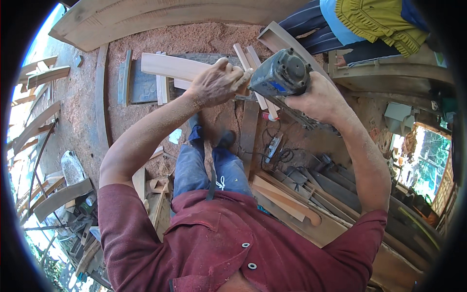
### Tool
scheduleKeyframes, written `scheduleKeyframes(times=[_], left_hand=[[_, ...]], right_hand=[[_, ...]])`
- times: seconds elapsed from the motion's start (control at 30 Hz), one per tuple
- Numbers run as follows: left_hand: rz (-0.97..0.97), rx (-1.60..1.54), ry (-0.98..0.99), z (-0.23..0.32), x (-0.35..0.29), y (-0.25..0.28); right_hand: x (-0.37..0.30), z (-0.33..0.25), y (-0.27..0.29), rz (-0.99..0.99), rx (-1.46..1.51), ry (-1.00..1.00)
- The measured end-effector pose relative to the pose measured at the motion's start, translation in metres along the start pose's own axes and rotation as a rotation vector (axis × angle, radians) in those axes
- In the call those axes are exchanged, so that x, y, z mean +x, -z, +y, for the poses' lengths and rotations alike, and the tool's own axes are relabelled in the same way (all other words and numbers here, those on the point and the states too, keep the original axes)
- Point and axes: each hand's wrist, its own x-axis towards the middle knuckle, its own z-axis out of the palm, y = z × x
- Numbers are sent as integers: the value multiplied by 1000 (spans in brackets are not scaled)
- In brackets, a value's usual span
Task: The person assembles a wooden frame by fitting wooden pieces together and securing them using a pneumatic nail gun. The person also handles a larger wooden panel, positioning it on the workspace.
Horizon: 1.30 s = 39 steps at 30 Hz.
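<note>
My right hand (318, 100) is closed around the handle of a dark grey nail gun (279, 73) with a bolted round cap and a blue label. The gun's nose end is hidden beneath its body, just right of my left fingers. My left hand (221, 83) is closed on the right end of a pale, smooth wooden board (170, 65), its fingers bent close to the gun. Under the board lie short pale strips (162, 87) on a dark bench top (143, 87). Two narrow slats (255, 61) pass behind the gun.
Sawdust covers the floor (194, 36). A large curved wooden panel (160, 19) stands at the far side. Another person (379, 24) in yellow and striped cloth is at the far right. Cables (287, 155) and stacked timber (287, 199) lie to the right; offcuts (63, 199) to the left.
</note>
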Motion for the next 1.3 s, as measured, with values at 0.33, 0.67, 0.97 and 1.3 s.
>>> scheduleKeyframes(times=[0.33,0.67,0.97,1.3], left_hand=[[37,-13,28,1,2,1],[11,-14,14,-2,0,4],[53,-66,41,2,-4,-6],[-6,8,27,6,-7,5]], right_hand=[[2,3,0,-22,45,-49],[-1,-4,-5,35,1,17],[5,3,-20,174,8,246],[-1,-9,-18,143,-86,152]])
